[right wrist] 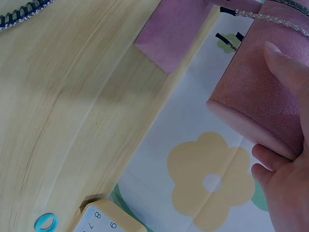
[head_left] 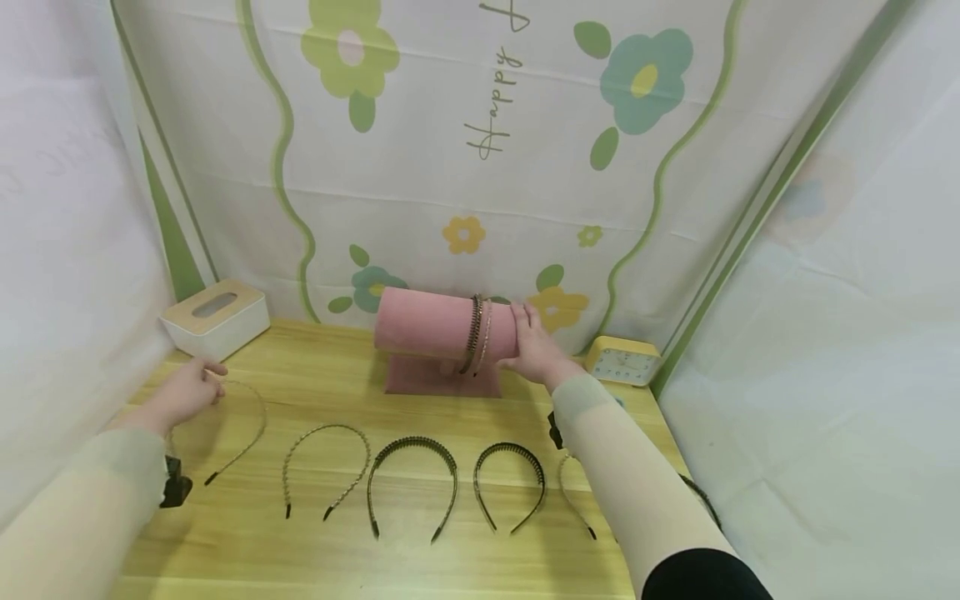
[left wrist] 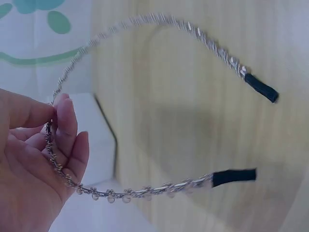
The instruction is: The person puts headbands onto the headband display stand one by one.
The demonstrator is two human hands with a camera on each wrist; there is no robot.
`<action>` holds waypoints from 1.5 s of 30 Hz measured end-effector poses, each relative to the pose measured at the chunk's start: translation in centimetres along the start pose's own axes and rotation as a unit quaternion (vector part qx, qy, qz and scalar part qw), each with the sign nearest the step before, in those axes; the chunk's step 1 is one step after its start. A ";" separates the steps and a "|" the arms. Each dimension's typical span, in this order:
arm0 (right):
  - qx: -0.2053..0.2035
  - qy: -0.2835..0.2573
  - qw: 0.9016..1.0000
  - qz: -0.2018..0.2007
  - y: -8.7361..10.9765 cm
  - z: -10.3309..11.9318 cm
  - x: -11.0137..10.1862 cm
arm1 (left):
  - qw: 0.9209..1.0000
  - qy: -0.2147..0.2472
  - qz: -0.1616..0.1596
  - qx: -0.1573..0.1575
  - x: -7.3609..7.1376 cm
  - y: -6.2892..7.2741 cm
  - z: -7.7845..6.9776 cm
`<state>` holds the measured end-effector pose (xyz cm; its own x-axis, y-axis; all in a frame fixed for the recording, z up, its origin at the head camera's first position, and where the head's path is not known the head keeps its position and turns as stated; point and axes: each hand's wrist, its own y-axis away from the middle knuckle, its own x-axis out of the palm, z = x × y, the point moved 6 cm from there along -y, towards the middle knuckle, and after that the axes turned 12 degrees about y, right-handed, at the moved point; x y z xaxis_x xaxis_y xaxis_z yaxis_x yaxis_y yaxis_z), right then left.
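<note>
My left hand [head_left: 187, 392] pinches a thin beaded headband [left wrist: 149, 191] at its curve between thumb and fingertips; its dark-tipped ends point away from the palm. At the back of the table stands a pink velvety roll on a base, a headband stand [head_left: 423, 325]. Two headbands hang over it toward the right: a dark braided headband [head_left: 474, 333] and a lighter beaded headband [head_left: 487, 333]. My right hand [head_left: 538, 348] grips the roll's right end, the thumb [right wrist: 285, 63] along its surface and other fingers around the end face.
On the wooden table [head_left: 405, 575], several headbands lie in a row, among them a wide dark headband [head_left: 415, 442]. A tissue box [head_left: 232, 325] stands back left, a yellow alarm clock [head_left: 622, 362] back right. Near the clock lies a teal ring [right wrist: 38, 223]. Printed cloth [head_left: 420, 167] hangs behind.
</note>
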<state>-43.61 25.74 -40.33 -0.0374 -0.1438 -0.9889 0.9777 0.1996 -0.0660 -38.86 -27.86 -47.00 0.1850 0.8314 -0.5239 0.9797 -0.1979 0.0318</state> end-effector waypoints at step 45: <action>0.004 0.003 1.000 -0.006 -0.5 -0.3 0.2 | 0.844 0.527 0.098 0.001 4.1 -6.3 -14.6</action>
<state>-44.15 25.88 -40.53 -0.0509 -0.1404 -0.9888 0.9787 0.1902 -0.0774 -43.19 -15.62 -36.90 0.3097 0.7826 0.5400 0.9225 -0.3849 0.0289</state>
